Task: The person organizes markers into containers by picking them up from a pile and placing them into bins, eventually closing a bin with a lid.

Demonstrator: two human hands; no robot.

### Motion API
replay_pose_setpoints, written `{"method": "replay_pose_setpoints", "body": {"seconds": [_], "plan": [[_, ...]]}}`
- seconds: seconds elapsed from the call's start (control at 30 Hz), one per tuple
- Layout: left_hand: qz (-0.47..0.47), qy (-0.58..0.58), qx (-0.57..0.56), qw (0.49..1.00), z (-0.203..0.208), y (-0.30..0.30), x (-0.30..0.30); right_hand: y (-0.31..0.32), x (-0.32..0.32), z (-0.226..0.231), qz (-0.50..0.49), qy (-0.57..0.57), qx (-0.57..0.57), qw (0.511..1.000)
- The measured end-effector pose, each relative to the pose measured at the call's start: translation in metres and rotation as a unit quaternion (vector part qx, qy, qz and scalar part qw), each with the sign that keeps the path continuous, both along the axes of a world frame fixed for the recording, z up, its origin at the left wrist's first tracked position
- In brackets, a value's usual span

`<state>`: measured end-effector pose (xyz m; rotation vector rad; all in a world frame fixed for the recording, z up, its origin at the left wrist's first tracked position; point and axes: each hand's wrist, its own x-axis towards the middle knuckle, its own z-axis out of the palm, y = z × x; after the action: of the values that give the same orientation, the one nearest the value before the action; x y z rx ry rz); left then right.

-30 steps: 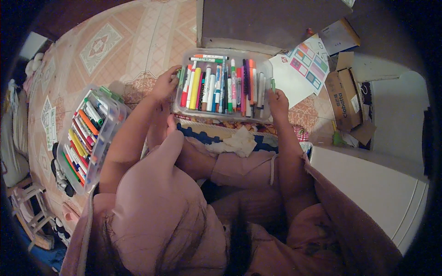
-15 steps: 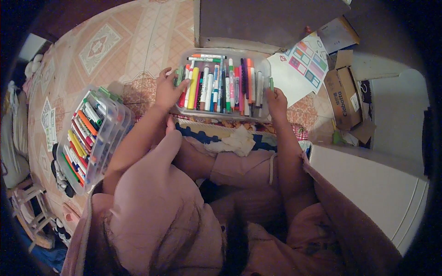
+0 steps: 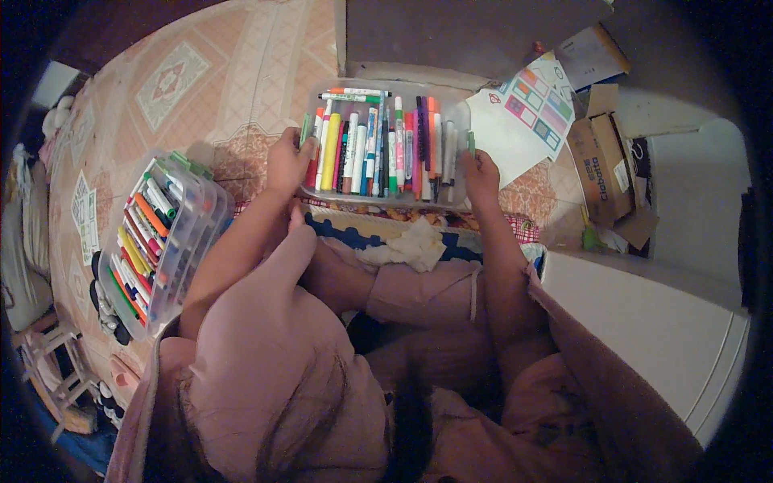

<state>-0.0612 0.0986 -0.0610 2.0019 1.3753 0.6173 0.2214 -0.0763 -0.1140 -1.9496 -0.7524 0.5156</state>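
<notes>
A clear plastic box full of markers sits in front of me, with a green latch on each short side. Most markers stand in a row side by side, such as a yellow marker; an orange-capped marker and a green one lie crosswise along the far edge. My left hand is closed around the box's left side at the left green latch. On the opposite side, my right hand grips the edge just below the right green latch. The fingertips of both hands are partly hidden.
Left of me, a second clear box of markers stands tilted in view. A printed sheet lies right of the front box, beside an open cardboard carton. Crumpled tissue rests near my legs. A white cabinet is at right.
My left fingers, spread over the box's edge before, have drawn back and curled round its left side. The box has shifted slightly left, and the right hand moved a little with it.
</notes>
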Motion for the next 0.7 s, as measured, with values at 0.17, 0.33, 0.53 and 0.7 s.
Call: {"method": "replay_pose_setpoints", "body": {"seconds": [0.17, 0.33, 0.53, 0.7], "plan": [[-0.004, -0.022, 0.004, 1.0, 0.001, 0.004, -0.002, 0.001, -0.002, 0.005, 0.003, -0.001, -0.003, 1.0], [-0.002, 0.005, 0.021, 1.0, -0.001, 0.002, -0.003, 0.002, -0.001, 0.005, 0.006, -0.016, -0.032, 0.999], [0.004, -0.027, -0.026, 0.999, -0.001, 0.001, -0.007, 0.002, -0.001, 0.007, 0.013, -0.024, -0.049, 0.998], [-0.008, -0.015, 0.002, 1.0, -0.008, 0.0, -0.008, 0.0, 0.002, 0.001, 0.017, 0.01, -0.032, 0.999]]}}
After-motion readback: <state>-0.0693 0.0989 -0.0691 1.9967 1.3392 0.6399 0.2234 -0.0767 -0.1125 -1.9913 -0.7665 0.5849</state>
